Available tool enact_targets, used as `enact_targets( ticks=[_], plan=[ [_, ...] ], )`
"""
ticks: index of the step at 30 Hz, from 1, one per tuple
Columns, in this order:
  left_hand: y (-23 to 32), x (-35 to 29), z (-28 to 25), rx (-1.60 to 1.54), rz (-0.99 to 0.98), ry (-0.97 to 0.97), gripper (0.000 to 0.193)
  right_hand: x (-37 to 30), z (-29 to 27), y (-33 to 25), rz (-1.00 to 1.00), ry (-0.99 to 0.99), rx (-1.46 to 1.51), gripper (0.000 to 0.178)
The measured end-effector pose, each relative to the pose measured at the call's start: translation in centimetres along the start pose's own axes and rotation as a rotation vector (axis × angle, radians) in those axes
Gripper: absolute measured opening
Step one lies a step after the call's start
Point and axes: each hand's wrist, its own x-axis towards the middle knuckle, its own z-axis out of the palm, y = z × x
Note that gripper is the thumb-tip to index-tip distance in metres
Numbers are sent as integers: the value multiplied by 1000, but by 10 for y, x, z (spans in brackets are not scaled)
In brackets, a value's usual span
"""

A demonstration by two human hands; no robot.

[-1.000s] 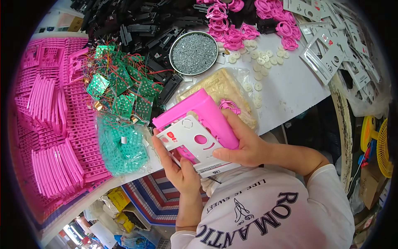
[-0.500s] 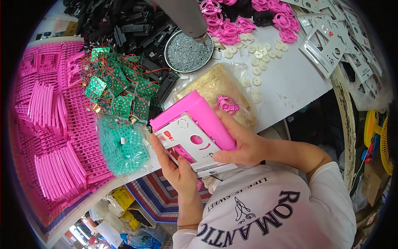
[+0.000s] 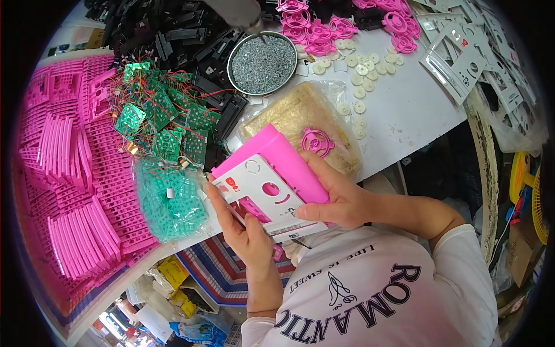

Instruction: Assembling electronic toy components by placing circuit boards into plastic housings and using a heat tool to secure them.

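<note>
Both my hands hold a pink plastic housing (image 3: pixel 298 168) in front of my chest, tilted. A white faceplate (image 3: pixel 260 184) with round and rectangular cutouts lies over the housing's near side. My left hand (image 3: pixel 248 240) grips the faceplate's left edge, thumb at the rectangular cutout and fingers along the rim. My right hand (image 3: pixel 341 196) wraps the housing's right end, its thumb pressing on the faceplate. Just beyond them, a pink ring-shaped part (image 3: pixel 317 142) rests on a plastic-wrapped tan block (image 3: pixel 283 115). Pink shows through the faceplate's openings.
A bowl of small metal screws (image 3: pixel 262 63) stands beyond the block, below a grey tool end (image 3: pixel 240 14). Wired green circuit boards (image 3: pixel 167 139), a bag of teal parts (image 3: pixel 173 202) and pink panels (image 3: pixel 66 150) lie left. White discs (image 3: pixel 364 69) and more faceplates (image 3: pixel 457 63) lie right.
The housing and faceplate have tilted slightly, so the faceplate shows flatter and a little higher. The grey tool end has shifted left and up in view. Both hands keep their grip.
</note>
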Motion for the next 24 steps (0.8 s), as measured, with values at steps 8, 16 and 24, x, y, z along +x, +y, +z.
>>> enact_targets(
  ticks=[8, 16, 24],
  plan=[
    [-10, -7, -5, 19, 19, -46, 87, -2, 0, 9, 13, 25, -29, 67],
    [-9, -7, -6, -82, -7, -22, 88, -2, -2, 10, -6, -17, -110, 67],
    [-12, -10, -6, -98, -25, -21, 90, -2, -4, 9, 11, -32, -151, 75]
  ],
)
